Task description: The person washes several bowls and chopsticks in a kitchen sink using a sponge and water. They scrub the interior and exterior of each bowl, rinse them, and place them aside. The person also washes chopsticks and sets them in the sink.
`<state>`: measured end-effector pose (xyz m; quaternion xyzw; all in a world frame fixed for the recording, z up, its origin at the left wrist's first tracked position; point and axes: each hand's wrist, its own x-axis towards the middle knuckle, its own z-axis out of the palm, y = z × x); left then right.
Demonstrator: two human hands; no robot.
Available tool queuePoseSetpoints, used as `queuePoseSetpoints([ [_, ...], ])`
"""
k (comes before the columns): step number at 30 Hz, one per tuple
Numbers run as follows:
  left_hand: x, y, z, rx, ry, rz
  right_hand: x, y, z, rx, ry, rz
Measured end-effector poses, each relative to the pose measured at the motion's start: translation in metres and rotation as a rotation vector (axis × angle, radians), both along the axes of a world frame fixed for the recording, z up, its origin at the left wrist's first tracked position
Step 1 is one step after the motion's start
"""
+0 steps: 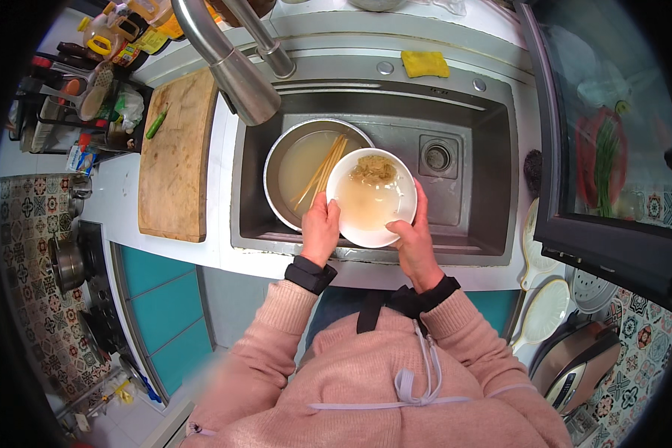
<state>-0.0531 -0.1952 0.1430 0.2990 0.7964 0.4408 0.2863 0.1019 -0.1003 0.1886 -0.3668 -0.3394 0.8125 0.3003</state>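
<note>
Over the sink, a white bowl (339, 196) is held between my two hands. It contains cloudy liquid and a brownish, soft-looking clump (375, 170) toward its far side. My left hand (320, 230) grips the bowl's near-left rim. On the right, my right hand (417, 243) wraps the rim with the thumb on its near edge. Behind and left of the bowl, a round metal pot (271, 179) stands in the sink with cloudy water inside. Several wooden chopsticks (322, 173) lean in that pot, partly hidden by the bowl.
A faucet (250, 89) hangs over the sink's (493, 172) left side. Left of it lies a cutting board (173, 179) with a green chili pepper (157, 123). A yellow cloth (425, 64) rests on the far rim. An open window pane (612, 246) juts in at right.
</note>
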Motion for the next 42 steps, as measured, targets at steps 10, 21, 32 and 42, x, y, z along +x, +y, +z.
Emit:
queuePoseSetpoints([
  [10, -0.007, 0.002, 0.001, -0.106, 0.142, -0.018, 0.001, 0.001, -0.001, 0.035, -0.014, 0.028],
  [21, -0.013, 0.007, -0.003, -0.111, 0.135, 0.008, -0.002, -0.003, -0.001, 0.060, -0.036, 0.049],
  [32, -0.008, 0.005, 0.007, -0.029, 0.177, 0.011, -0.002, -0.002, 0.000, 0.070, -0.022, 0.068],
  [42, -0.004, 0.005, 0.004, -0.001, 0.277, -0.023, 0.000, -0.001, -0.003, -0.008, 0.006, 0.027],
])
